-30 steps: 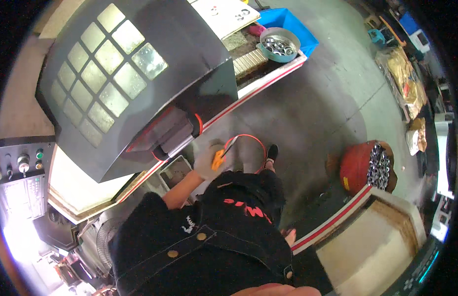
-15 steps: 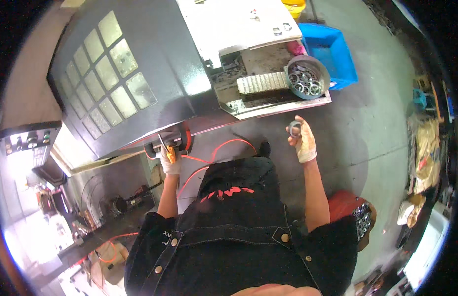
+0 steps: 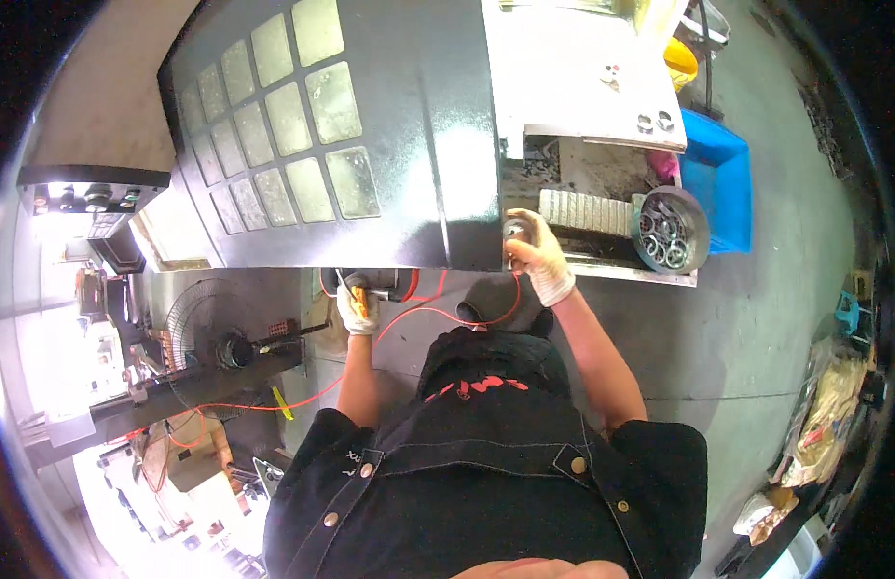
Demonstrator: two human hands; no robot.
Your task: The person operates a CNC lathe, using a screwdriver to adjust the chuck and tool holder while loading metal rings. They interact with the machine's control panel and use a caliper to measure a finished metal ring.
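My left hand, in a pale glove, is closed around an orange-handled tool with a thin metal nozzle. It looks like an air blow gun, held below the lower edge of the dark machine door. My right hand, also gloved, is at the door's right edge, fingers curled around a metal ring. Part of the ring is hidden by the fingers. Right of that hand, a round pan holding several metal rings sits on the machine's ledge, beside a ribbed pale block.
Two rings lie on the white machine top. Beyond the pan stands a blue bin, with a yellow bucket behind. A red hose loops across the floor near my feet. A fan stands at left.
The whole view has shifted, so the machine sits further right. My right hand has moved left, from in front of the ledge to the door edge, still with the ring. My left hand keeps its tool.
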